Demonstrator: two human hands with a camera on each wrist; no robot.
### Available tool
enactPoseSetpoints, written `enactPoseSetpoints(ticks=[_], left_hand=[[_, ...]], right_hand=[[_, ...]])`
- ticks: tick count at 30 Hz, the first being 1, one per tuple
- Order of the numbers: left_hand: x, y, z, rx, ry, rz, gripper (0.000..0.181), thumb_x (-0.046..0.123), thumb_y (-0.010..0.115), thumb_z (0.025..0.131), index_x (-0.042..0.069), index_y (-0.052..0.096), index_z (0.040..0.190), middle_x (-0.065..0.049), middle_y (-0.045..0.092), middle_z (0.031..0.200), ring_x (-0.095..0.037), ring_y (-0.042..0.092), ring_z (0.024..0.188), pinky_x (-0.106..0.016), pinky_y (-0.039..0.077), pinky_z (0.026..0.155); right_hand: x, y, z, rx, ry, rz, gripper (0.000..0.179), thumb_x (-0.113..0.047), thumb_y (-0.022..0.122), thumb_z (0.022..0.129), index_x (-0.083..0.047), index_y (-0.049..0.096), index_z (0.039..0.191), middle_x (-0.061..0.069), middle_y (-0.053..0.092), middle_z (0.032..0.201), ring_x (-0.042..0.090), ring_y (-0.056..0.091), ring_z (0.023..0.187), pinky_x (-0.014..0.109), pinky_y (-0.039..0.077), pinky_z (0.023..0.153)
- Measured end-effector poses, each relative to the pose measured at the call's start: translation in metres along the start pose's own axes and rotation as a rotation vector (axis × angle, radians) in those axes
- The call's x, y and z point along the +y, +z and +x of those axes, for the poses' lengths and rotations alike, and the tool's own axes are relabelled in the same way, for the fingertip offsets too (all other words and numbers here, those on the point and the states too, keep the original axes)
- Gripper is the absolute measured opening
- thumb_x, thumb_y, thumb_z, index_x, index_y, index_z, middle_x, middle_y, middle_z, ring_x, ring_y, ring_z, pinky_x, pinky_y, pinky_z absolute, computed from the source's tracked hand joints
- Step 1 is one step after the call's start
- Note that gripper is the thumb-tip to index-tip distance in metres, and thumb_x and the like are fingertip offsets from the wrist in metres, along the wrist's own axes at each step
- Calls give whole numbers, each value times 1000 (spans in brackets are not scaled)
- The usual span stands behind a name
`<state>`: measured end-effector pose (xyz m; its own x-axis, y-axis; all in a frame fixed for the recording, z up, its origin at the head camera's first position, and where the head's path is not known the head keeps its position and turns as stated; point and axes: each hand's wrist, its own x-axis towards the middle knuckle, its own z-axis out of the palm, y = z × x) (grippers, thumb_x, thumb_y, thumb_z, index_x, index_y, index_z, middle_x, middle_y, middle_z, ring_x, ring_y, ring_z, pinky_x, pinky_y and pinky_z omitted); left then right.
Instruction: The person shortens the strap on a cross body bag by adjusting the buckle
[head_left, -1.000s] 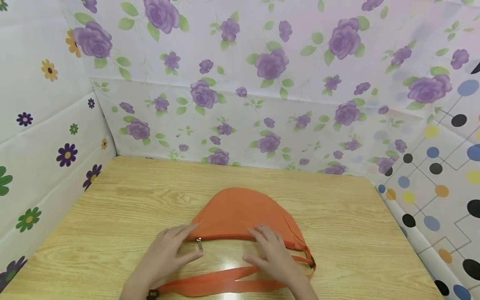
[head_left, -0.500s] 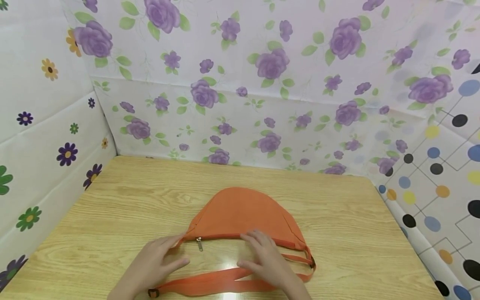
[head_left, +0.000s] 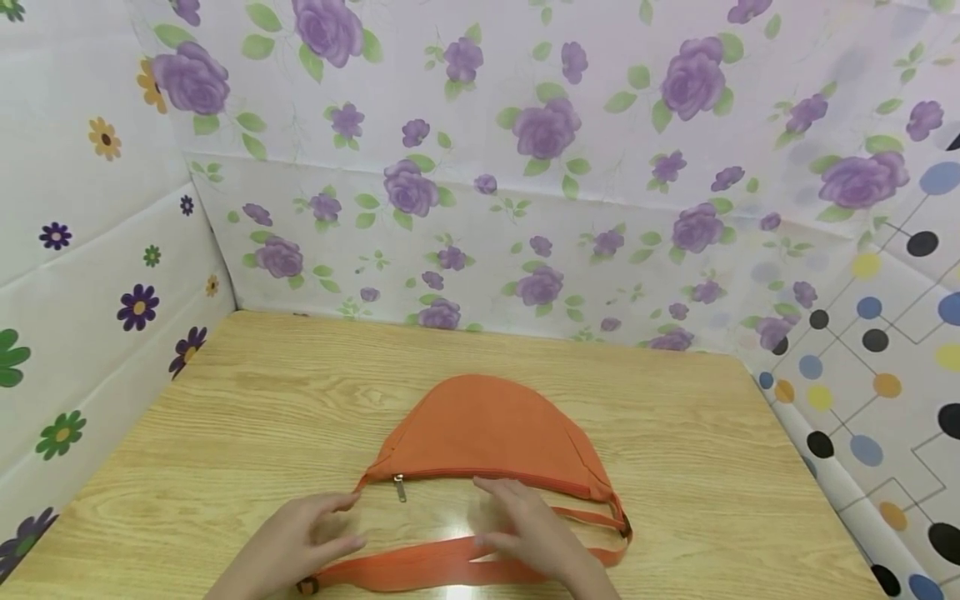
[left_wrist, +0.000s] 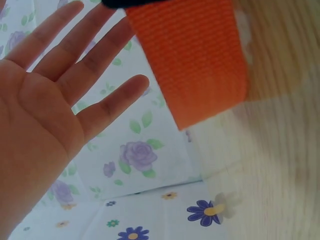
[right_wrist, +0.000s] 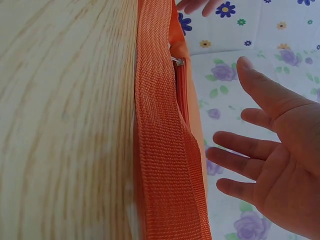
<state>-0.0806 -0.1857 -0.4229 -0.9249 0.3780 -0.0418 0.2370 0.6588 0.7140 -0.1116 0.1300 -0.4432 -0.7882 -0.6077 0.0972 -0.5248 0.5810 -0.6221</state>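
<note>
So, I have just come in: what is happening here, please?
An orange bag lies on the table, its strap on the near side. A person's left hand is open near the bag's left end, and the right hand is open near the zip. Neither grips anything.

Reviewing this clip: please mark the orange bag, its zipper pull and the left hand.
Orange bag (head_left: 483, 427), head view: middle of its main panel.
Zipper pull (head_left: 401, 489), head view: middle of its metal tab.
Left hand (head_left: 294, 532), head view: back of the hand.
</note>
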Motion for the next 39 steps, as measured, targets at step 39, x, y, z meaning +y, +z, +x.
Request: enactPoseSetpoints(ticks=[39], left_hand=[[-32, -7, -17, -307, -124, -332, 18, -7, 68, 67, 2, 68, 82, -6, 61, 75, -15, 51, 64, -27, 44, 54]], right_hand=[[3, 7, 11, -281, -4, -18, 47, -13, 75, 71, -7, 58, 115, -10, 60, 89, 0, 53, 82, 20, 45, 74]])
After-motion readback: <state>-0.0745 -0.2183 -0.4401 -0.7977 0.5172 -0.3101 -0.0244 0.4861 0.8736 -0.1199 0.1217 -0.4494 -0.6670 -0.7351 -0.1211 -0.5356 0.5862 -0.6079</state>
